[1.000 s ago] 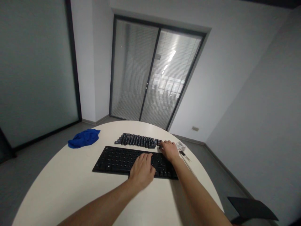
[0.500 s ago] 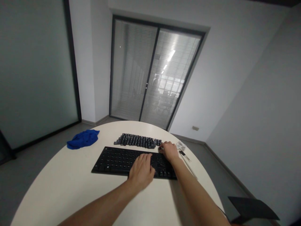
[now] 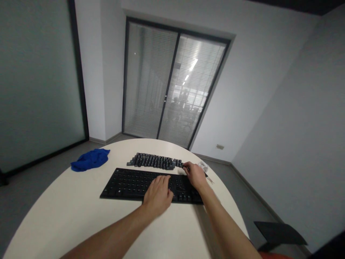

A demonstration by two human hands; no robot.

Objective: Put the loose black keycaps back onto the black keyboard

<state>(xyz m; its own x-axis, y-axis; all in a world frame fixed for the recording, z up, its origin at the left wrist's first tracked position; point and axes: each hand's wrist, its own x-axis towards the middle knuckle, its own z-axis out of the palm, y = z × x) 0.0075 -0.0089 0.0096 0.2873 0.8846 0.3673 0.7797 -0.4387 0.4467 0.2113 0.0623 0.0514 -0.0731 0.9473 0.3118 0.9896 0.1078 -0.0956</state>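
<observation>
Your left hand (image 3: 157, 193) lay palm-down, unclenched, on the keyboard (image 3: 124, 183). Your right hand (image 3: 196, 176) curled downward beside the keycaps (image 3: 153, 161), its grasp impossible to tell.

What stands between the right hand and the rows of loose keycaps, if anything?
Nothing visible does: the right hand is at the right end of the loose keycaps. The left hand lies on the keyboard, out of that path.
</observation>
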